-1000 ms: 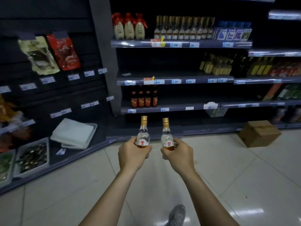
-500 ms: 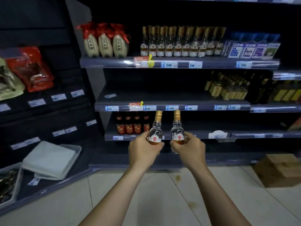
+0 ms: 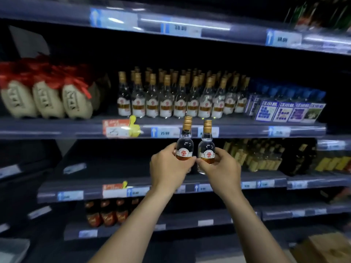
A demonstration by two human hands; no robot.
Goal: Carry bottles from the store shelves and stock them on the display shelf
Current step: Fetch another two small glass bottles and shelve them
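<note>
One bottle (image 3: pixel 184 145) sits upright, clasped in left grip (image 3: pixel 169 170), another bottle (image 3: pixel 206 149) in right grip (image 3: pixel 221 168).

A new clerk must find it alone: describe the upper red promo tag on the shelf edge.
Find the shelf carrying the row of clear, gold-capped bottles. On its front edge, below the gap between that row and the cream jars with red bows, sits the promo tag. The price tags beside it are blue-and-white; this one is red with a yellow thumbs-up at its right end.

pretty dim, lots of black shadow. glare streaks along the top shelf edge (image 3: pixel 121 20), sides all blurry and warped.
</note>
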